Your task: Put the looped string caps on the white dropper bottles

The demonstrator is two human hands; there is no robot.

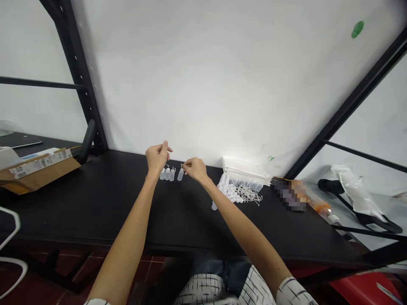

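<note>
Both my hands reach to the back of a black table (95,203), close to the white wall. My left hand (156,157) is closed in a pinch just above a short row of small clear plastic bottles (167,174); what it pinches is too small to make out. My right hand (194,168) pinches the top of one more small bottle (180,174), which stands at the right end of that row.
A heap of small bottles and white caps with strings (240,191) lies right of my right hand, beside a stack of white sheets (243,167). An open cardboard box (34,169) is at the far left. Black shelf posts (81,76) rise on both sides.
</note>
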